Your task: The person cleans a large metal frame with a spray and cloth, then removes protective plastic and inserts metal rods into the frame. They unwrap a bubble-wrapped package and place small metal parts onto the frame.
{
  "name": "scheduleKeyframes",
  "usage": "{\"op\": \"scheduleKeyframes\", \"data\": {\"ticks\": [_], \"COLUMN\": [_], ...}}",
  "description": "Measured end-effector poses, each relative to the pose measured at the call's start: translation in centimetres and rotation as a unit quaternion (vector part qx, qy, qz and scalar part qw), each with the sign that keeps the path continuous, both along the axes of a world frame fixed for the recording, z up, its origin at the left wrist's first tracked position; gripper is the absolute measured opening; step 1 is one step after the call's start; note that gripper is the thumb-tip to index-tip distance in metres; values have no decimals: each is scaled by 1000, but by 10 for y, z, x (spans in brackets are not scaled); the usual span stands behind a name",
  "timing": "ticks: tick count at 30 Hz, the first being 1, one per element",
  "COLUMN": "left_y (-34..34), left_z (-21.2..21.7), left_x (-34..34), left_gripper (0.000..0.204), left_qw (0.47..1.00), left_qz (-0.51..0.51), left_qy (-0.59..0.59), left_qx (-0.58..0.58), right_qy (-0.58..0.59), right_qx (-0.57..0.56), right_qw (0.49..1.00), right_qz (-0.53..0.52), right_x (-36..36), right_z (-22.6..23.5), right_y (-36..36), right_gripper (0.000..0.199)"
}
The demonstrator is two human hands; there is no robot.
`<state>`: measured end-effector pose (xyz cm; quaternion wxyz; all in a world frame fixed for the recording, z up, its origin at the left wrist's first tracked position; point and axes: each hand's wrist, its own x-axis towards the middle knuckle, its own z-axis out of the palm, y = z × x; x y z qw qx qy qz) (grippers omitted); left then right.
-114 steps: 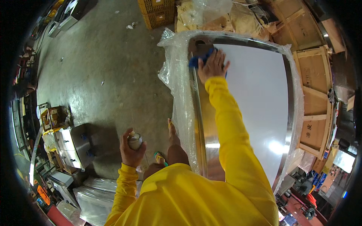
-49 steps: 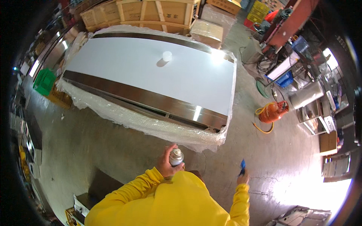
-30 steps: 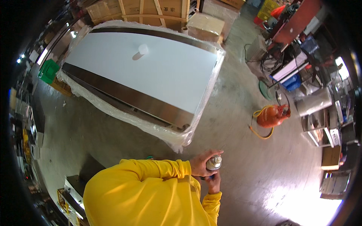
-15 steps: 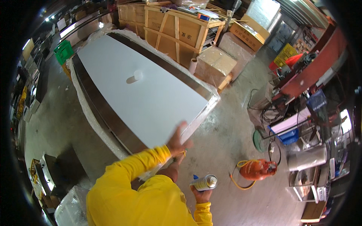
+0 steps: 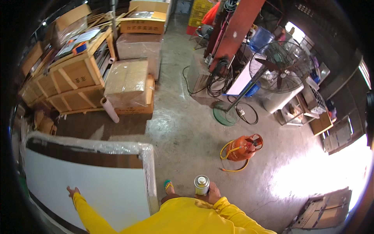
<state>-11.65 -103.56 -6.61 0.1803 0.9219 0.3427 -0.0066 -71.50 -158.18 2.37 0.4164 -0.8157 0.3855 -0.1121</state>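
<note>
Right, my right hand (image 5: 208, 192) is wrapped around the spray can (image 5: 201, 185), held upright close to my chest, nozzle up. My left hand (image 5: 72, 191) is spread flat on the white panel (image 5: 89, 183), well away from the can. Risk here, I think: one press with the nozzle facing me sprays my sleeve, not the panel. The gas cylinder (image 5: 242, 147) and its yellow hose (image 5: 228, 154) lie near my feet, easy to trip on.

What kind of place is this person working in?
Most likely a workshop or small factory floor. Wooden crates are stacked along one side, a big pedestal fan stands on the concrete, and an orange gas cylinder with a hose lies nearby.
</note>
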Motion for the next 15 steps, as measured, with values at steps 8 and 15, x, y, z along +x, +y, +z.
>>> {"op": "scheduleKeyframes", "data": {"ticks": [8,15], "left_y": [-353,-690], "left_z": [77,166], "left_x": [-99,-126], "left_gripper": [56,37], "left_qw": [717,648], "left_qz": [-485,-565], "left_qy": [-88,32], "left_qx": [-492,-510], "right_qy": [-81,-57], "right_qx": [-46,-28], "right_qw": [994,989], "right_qz": [53,131], "right_x": [156,273], "right_z": [7,12], "right_y": [-146,-293], "right_gripper": [60,54]}}
